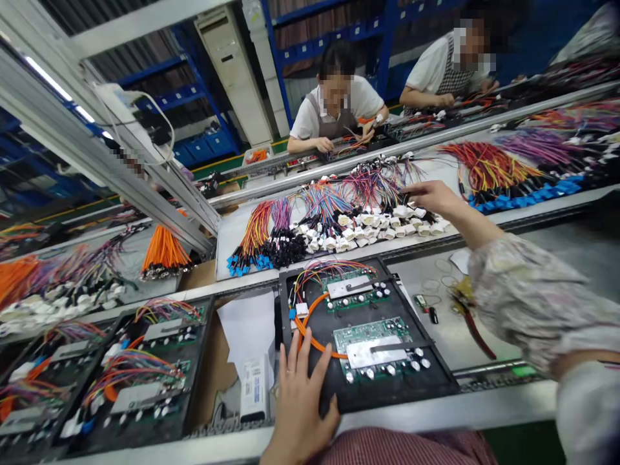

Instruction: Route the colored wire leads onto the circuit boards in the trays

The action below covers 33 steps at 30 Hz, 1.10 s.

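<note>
My left hand (303,387) lies with spread fingers over the near left edge of a black tray (310,394), close to an orange cable (314,340). In the tray are two green circuit boards with metal plates, a far board (356,289) and a near board (380,352). Coloured wires (334,266) and a white connector (301,310) are at the far board's side. My right hand (433,196) reaches out over wire harnesses (375,187) with white connectors (368,226). Its fingers are stretched out at the wires; whether they touch one is unclear.
More filled trays (140,387) stand at left. A white box (254,387) and paper (249,329) lie beside my tray. Blue-ended harnesses (504,171) lie at right, orange cables (165,248) at left. A metal post (116,148) slants up. Two co-workers sit across the line.
</note>
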Available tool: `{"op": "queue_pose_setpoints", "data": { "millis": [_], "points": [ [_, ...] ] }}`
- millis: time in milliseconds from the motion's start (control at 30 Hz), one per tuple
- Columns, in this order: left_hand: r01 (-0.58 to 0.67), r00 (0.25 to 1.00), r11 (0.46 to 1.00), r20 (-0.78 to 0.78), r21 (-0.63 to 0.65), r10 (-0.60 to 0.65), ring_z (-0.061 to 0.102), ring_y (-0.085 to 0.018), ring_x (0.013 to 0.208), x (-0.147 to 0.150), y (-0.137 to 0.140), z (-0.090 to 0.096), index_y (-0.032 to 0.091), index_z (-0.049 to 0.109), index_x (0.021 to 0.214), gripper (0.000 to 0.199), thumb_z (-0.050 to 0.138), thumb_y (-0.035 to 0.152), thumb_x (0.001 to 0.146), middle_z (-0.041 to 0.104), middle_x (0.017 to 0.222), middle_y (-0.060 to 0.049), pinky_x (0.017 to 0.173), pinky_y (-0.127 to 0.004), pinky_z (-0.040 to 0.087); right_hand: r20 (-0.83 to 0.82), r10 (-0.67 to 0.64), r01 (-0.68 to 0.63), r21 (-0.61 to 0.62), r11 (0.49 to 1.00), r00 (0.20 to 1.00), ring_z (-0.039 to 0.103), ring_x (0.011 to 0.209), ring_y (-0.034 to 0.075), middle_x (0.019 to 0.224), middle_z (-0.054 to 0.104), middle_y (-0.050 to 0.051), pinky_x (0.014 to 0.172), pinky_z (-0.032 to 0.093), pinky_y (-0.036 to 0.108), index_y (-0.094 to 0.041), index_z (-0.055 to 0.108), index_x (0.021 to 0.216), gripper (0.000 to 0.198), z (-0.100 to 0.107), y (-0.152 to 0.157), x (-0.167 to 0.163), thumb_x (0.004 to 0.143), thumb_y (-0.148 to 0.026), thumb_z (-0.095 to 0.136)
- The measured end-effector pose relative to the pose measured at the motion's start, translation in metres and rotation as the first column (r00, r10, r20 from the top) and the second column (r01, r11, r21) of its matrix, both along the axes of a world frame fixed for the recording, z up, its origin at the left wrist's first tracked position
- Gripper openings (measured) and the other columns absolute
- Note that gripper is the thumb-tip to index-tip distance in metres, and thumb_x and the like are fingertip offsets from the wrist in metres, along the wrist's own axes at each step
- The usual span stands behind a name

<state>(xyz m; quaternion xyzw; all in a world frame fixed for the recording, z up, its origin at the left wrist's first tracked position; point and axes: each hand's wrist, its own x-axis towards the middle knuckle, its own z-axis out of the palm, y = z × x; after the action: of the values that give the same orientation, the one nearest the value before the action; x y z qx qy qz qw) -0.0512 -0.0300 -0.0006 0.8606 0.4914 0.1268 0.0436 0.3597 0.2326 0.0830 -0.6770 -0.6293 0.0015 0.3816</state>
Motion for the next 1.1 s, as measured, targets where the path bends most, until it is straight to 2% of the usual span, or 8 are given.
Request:
{"op": "queue_pose_setpoints", "data": {
  "millis": [167, 333, 433, 533, 667, 800, 1000, 1100],
  "points": [
    [0.088, 0.913, 0.986, 0.408, -0.14, -0.024, 0.021, -0.038, 0.153, -0.006, 0.008, 0.018, 0.026, 0.054, 0.142, 0.05, 0.059, 0.024, 0.092, 0.034, 0.162, -0.014, 0.117, -0.067, 0.026, 0.27, 0.144, -0.142, -0.026, 0.99, 0.952, 0.057, 0.12, 0.035, 0.118, 0.069, 0.013, 0.077, 0.047, 0.039, -0.021, 0.076, 0.086, 0.036, 0.019, -0.095, -0.019, 0.099, -0.038, 0.048],
    [0.391, 0.425, 0.834, 0.88, -0.388, 0.21, 0.045, -0.031, 0.143, 0.017, 0.028, 0.034, 0.032, 0.051, 0.144, 0.057, 0.064, 0.051, 0.091, 0.049, 0.152, -0.012, 0.114, -0.054, 0.04, 0.312, 0.482, -0.476, -0.1, 0.874, 0.819, 0.063, 0.061, 0.021, 0.078, 0.073, 0.008, 0.053, 0.04, 0.034, -0.023, 0.072, 0.091, 0.037, 0.006, -0.204, -0.1, 0.101, -0.046, 0.044],
    [0.601, 0.46, 0.634, 0.859, -0.487, 0.224, 0.037, -0.033, 0.148, 0.034, 0.037, 0.036, 0.03, 0.053, 0.144, 0.077, 0.078, 0.057, 0.077, 0.045, 0.156, -0.012, 0.12, -0.053, 0.033, -0.167, 0.667, -0.687, -0.218, 0.693, 0.726, 0.064, 0.062, 0.014, 0.075, 0.071, 0.002, 0.057, 0.046, 0.027, -0.023, 0.068, 0.084, 0.031, -0.017, -0.244, -0.145, 0.101, -0.034, 0.045],
    [0.539, 0.476, 0.646, 0.828, -0.541, 0.296, 0.053, -0.029, 0.136, 0.041, 0.043, 0.033, 0.022, 0.076, 0.111, 0.039, 0.063, 0.053, 0.092, 0.067, 0.133, -0.011, 0.12, -0.05, 0.033, -0.435, 0.535, -0.685, -0.362, 0.632, 0.724, 0.061, 0.057, 0.012, 0.067, 0.068, -0.002, 0.052, 0.043, 0.024, -0.022, 0.065, 0.079, 0.026, -0.039, -0.252, -0.166, 0.097, -0.032, 0.05],
    [0.495, 0.364, 0.598, 0.776, -0.63, 0.516, 0.071, -0.019, 0.089, 0.034, 0.051, 0.027, 0.017, 0.074, 0.1, 0.036, 0.062, 0.05, 0.093, 0.076, 0.095, -0.008, 0.083, -0.034, 0.06, -0.518, 0.429, -0.654, -0.405, 0.638, 0.74, 0.061, 0.062, 0.014, 0.071, 0.069, -0.001, 0.055, 0.044, 0.026, -0.023, 0.069, 0.078, 0.025, -0.052, -0.237, -0.169, 0.092, -0.04, 0.058],
    [0.473, 0.318, 0.634, 0.79, -0.612, 0.524, 0.063, -0.011, 0.068, 0.026, 0.063, 0.024, 0.017, 0.072, 0.095, 0.029, 0.074, 0.043, 0.083, 0.073, 0.098, -0.006, 0.052, -0.02, 0.054, -0.494, 0.465, -0.658, -0.352, 0.666, 0.735, 0.063, 0.07, 0.015, 0.079, 0.07, 0.002, 0.06, 0.046, 0.026, -0.024, 0.074, 0.084, 0.027, -0.049, -0.229, -0.177, 0.094, -0.04, 0.055],
    [0.412, 0.428, 0.672, 0.781, -0.616, 0.454, 0.058, -0.008, 0.063, 0.003, 0.077, 0.028, 0.016, 0.075, 0.094, 0.024, 0.07, 0.039, 0.086, 0.071, 0.093, -0.006, 0.05, -0.017, 0.053, -0.325, 0.553, -0.637, -0.482, 0.602, 0.767, 0.055, 0.055, 0.012, 0.067, 0.064, 0.0, 0.051, 0.037, 0.025, -0.023, 0.066, 0.072, 0.033, -0.049, -0.227, -0.18, 0.096, -0.038, 0.05],
    [0.359, 0.405, 0.716, 0.791, -0.599, 0.458, 0.06, -0.007, 0.063, -0.01, 0.083, 0.027, 0.017, 0.074, 0.097, 0.027, 0.069, 0.042, 0.088, 0.07, 0.104, -0.007, 0.052, -0.017, 0.057, -0.161, 0.452, -0.468, -0.499, 0.73, 0.877, 0.048, 0.043, 0.011, 0.053, 0.057, -0.002, 0.047, 0.029, 0.027, -0.022, 0.061, 0.068, 0.04, -0.053, -0.224, -0.177, 0.096, -0.048, 0.049]
  ]
}}
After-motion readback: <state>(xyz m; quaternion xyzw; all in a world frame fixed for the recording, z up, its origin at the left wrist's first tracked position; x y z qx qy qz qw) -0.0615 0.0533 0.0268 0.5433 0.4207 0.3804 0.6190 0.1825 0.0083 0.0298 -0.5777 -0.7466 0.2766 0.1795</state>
